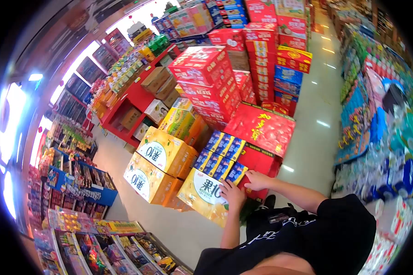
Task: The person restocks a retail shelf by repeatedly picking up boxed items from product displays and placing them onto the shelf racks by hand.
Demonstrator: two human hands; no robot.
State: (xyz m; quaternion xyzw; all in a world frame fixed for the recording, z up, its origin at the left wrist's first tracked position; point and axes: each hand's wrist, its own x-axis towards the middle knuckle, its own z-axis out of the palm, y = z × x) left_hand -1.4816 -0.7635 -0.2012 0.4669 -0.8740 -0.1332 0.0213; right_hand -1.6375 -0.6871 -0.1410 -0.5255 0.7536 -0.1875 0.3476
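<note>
Several small blue boxes stand in rows on top of a yellow carton with a white round label. My left hand rests at the near edge of these boxes, over the yellow carton, with its fingers spread. To its right, my right hand reaches to the nearest corner of the blue boxes, its fingers bent; whether it grips anything is too small to tell. A large red carton with yellow characters lies just beyond the blue boxes.
More yellow cartons are stacked at left. Tall stacks of red cartons rise beyond. A tiled aisle runs along the right, beside shelves of packaged goods. Snack racks stand at lower left.
</note>
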